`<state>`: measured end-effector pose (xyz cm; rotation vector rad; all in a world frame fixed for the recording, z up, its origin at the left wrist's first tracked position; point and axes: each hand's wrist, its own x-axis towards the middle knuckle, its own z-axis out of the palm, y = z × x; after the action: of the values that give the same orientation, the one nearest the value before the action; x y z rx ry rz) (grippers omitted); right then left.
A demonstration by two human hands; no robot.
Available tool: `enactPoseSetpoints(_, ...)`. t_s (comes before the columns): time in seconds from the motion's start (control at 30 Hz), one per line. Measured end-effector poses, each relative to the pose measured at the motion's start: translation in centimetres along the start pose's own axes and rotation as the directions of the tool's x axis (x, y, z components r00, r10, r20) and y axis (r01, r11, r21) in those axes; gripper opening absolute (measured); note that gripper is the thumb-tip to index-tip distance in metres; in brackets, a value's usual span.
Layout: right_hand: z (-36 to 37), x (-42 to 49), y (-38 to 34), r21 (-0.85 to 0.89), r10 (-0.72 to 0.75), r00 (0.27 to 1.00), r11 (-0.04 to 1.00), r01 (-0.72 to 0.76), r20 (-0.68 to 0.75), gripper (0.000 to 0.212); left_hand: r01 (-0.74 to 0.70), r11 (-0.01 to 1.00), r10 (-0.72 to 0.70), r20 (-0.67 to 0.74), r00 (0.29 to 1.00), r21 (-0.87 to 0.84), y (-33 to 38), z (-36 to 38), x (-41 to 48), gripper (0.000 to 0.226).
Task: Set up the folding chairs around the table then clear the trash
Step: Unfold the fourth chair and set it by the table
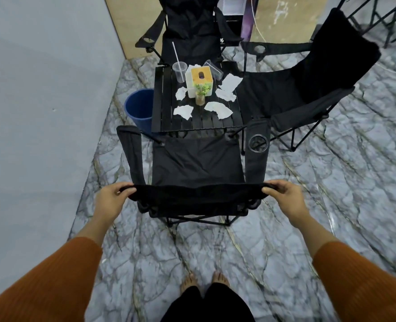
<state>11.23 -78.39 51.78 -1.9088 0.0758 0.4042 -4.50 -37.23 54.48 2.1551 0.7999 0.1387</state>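
Observation:
A black folding chair (pixel 197 163) stands unfolded right in front of me, its seat facing the small black slatted table (pixel 162 108). My left hand (pixel 112 198) grips the left top corner of its backrest and my right hand (pixel 285 196) grips the right top corner. Two more black folding chairs stand open, one beyond the table (pixel 190 22) and one at its right (pixel 308 75). On the table lie several crumpled white tissues (pixel 218 109), a clear plastic cup with a straw (pixel 179 70) and a second clear cup lying tipped (pixel 213 68).
A blue waste bin (pixel 139 108) stands on the floor left of the table, against the grey wall. A tissue box with a wooden lid (pixel 200 77) and a small potted plant (pixel 201 94) sit on the table. Black metal frames (pixel 383 15) stand at the back right. Marble floor surrounds me.

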Motion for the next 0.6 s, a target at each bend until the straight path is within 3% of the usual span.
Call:
enactPoseSetpoints(0.23, -0.3, 0.0, -0.2, -0.228, -0.087, 0.995, 0.969, 0.098, 0.057, 0.02, 0.025, 0.994, -0.029, 0.038, 0.999, 0.105, 0.0, -0.7, -0.2, 0.02)
enactPoseSetpoints(0.33, -1.3, 0.5, -0.8, -0.245, -0.026, 0.984, 0.967, 0.07, 0.176, 0.019, 0.062, 0.99, -0.085, 0.191, 0.978, 0.124, 1.1, -2.0, 0.4, 0.018)
enactPoseSetpoints(0.43, -2.6, 0.7, -3.2, -0.206, 0.053, 0.954, 0.978, 0.01, 0.295, 0.021, 0.159, 0.973, -0.218, 0.455, 0.863, 0.165, 2.1, -4.4, 1.9, 0.034)
enactPoseSetpoints(0.5, -3.0, 1.4, -5.4, -0.187, 0.041, 0.957, 0.982, 0.014, 0.286, 0.022, 0.214, 0.956, -0.288, 0.506, 0.813, 0.201, 3.2, -5.6, 3.9, 0.044)
enactPoseSetpoints(0.6, -2.1, 4.1, -8.3, -0.203, -0.014, 0.968, 0.977, 0.067, 0.25, 0.03, 0.179, 0.957, -0.269, 0.463, 0.844, 0.23, 5.7, -6.0, 7.1, 0.044)
